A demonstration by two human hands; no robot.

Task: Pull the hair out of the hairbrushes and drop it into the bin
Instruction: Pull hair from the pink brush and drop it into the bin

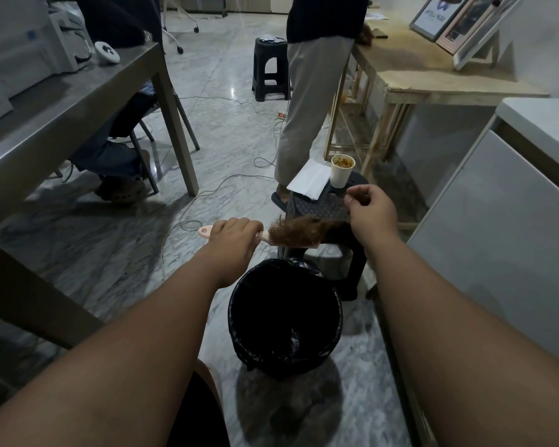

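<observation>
**Left hand and brush.** The left hand (236, 237) grips the pink plastic handle of the hairbrush (204, 231), knuckles up. The handle's rounded end juts out past the hand on its outer side. The brush's long axis lies nearly level, running crosswise. Its head points toward the right hand (373, 212).

**Hair.** A frizzy brown mat of hair (299, 231) covers the bristles and tapers to a thin end toward the right hand.

**Right hand.** It is held just beyond the brush head and slightly higher. The fingers are curled and thumb and forefinger are pinched together. Whether strands lie in the pinch cannot be told.

**Bin.** A round bin (238, 304) lined with a glossy, crumpled black bag stands below and between the hands, its mouth open upward.

**Surroundings.**
- A dark plastic stool (326, 206) with a patterned seat stands just behind the brush. It carries a paper cup (342, 177) and a folded white sheet (309, 183).
- A white cabinet (497, 237) closes in the side outward of the right hand.
- The slanted leg and edge of a steel table (78, 101) bound the side outward of the left hand.
- Polished marble floor (126, 240) crossed by thin cables (207, 191) lies open between them.
- A standing person (310, 91) is farther ahead, beside a wooden table (433, 75).
</observation>
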